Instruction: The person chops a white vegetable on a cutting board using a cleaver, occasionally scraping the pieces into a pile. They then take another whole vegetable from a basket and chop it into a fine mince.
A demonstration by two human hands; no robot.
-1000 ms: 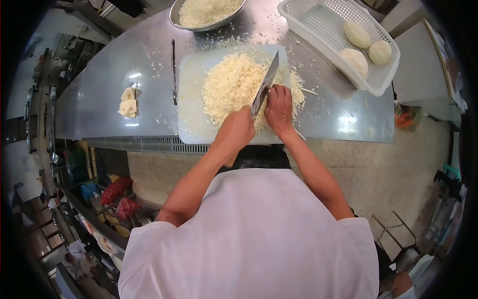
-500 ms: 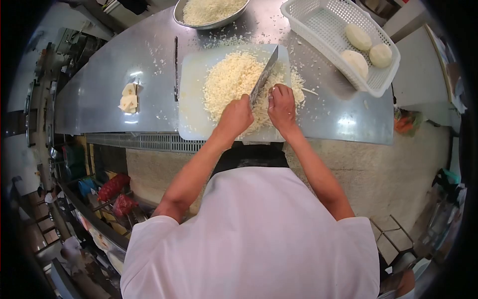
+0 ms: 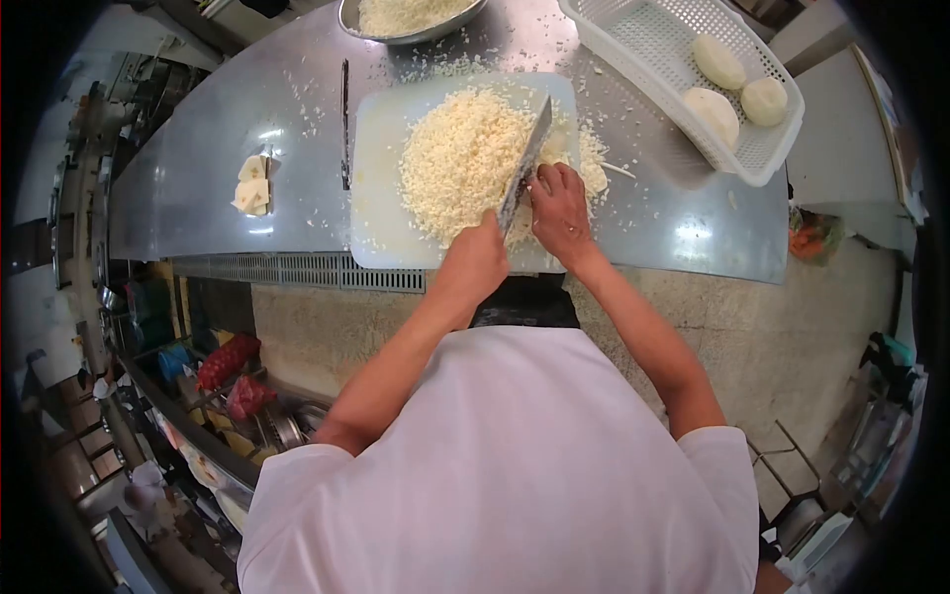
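My left hand point(image 3: 477, 259) is closed round the handle end of a large kitchen knife point(image 3: 526, 163), its blade slanting away from me and to the right. Just right of the blade, my right hand point(image 3: 561, 216) has its fingers curled and drawn together, close against the metal; whatever sits under the fingertips is hidden. A heap of finely chopped pale food point(image 3: 460, 158) lies left of the blade on a whitish cutting board point(image 3: 381, 213). More chopped bits are on the board's right side and spill past its edge.
A metal bowl of chopped pale bits point(image 3: 416, 38) stands at the back. A white perforated basket point(image 3: 633, 69) at the back right holds three peeled round pieces point(image 3: 764, 102). On the steel table point(image 3: 188, 198), pale slices point(image 3: 253, 186) and a dark thin strip point(image 3: 345, 129) lie left.
My left hand and the knife handle have come slightly back toward me and to the right. My right hand now sits closer to the blade. The whole view has shifted a little.
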